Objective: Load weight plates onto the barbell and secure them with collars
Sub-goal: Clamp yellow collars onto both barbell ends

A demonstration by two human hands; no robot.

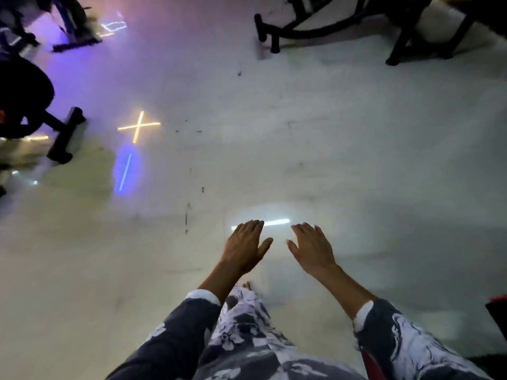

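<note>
My left hand (245,246) and my right hand (312,246) are stretched out side by side over a pale glossy floor, palms down, fingers spread, each holding nothing. Both arms wear dark sleeves with a white floral print. No barbell, weight plate or collar shows in the head view. The picture is blurred by motion.
A black exercise machine with a flat foot (67,135) stands at the left. More black machine frames (277,31) line the top edge, and another dark frame (74,28) sits top left. A dark object with a red edge (498,311) pokes in at the right. Light reflections mark the floor.
</note>
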